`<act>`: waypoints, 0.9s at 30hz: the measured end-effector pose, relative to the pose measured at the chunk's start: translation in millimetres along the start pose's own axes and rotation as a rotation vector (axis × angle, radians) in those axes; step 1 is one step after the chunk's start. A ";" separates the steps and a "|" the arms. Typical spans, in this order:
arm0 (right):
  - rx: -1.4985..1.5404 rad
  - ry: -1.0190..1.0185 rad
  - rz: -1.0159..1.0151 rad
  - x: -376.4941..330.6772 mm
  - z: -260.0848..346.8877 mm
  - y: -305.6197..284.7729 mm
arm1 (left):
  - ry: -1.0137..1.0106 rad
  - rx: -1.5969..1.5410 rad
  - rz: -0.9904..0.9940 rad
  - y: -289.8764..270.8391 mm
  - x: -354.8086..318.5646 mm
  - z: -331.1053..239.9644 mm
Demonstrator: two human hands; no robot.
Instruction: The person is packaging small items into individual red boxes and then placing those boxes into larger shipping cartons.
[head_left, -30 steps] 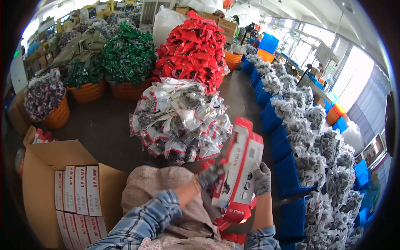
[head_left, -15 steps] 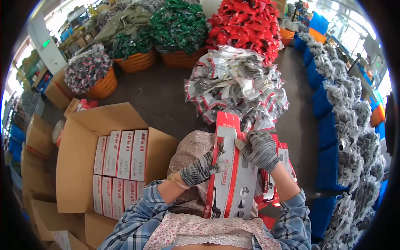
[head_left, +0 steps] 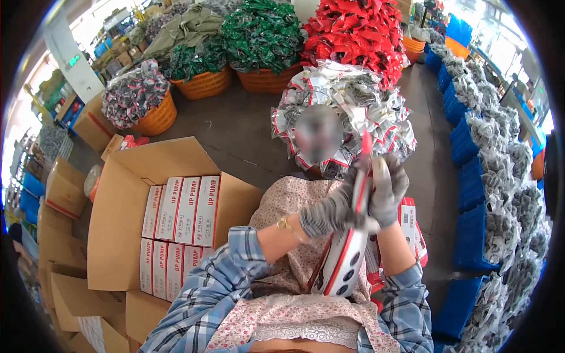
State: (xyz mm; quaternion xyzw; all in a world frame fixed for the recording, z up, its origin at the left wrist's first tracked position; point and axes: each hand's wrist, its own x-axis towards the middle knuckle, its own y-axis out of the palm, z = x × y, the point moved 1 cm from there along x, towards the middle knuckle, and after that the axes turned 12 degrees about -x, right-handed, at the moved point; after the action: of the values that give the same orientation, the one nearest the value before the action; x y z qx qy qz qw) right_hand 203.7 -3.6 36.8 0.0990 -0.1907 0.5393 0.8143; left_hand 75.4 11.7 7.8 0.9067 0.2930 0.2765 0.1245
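A long, slim red-and-white cardboard box (head_left: 344, 267) with dark pictures stands tilted in front of my lap, its top end blurred. My left hand (head_left: 331, 210), in a grey knitted glove, presses against its left side with the fingers round the upper part. From the other side my right hand (head_left: 388, 193), gloved the same way, grips the box near its top, thumb up. Beside my right forearm lie more red-and-white boxes (head_left: 408, 219), partly covered by my arm.
An open brown carton (head_left: 118, 223) at the left holds two rows of packed white boxes (head_left: 187, 209). Ahead is a heap of clear-bagged parts (head_left: 371, 112). Orange baskets (head_left: 159, 115) stand behind; blue bins (head_left: 469, 235) of grey-wrapped parts line the right.
The box has turned from showing its broad face to nearly edge-on. My left hand has moved up and right along it, closer to my right hand. The view has shifted slightly.
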 end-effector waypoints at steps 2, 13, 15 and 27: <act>-0.058 -0.091 -0.110 15.0 -12.9 5.2 | -0.195 -0.103 -0.089 -29.3 5.2 -9.8; -0.260 -0.119 0.285 -43.8 -52.3 20.0 | -0.255 -0.005 -0.313 -47.1 -48.7 -35.6; -0.352 -0.145 0.400 -54.8 -35.8 15.7 | -0.166 0.133 -0.277 -36.9 -53.1 -43.0; 0.138 0.062 0.270 -80.6 18.4 32.4 | 0.371 -0.083 -0.243 -3.1 -81.2 -39.9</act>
State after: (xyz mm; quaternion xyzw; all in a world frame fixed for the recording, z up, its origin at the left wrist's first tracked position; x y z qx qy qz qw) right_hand 142.4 -65.1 18.4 0.1116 -0.1395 0.6584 0.7312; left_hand -3.7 -32.0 4.3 0.7924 0.4061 0.4336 0.1381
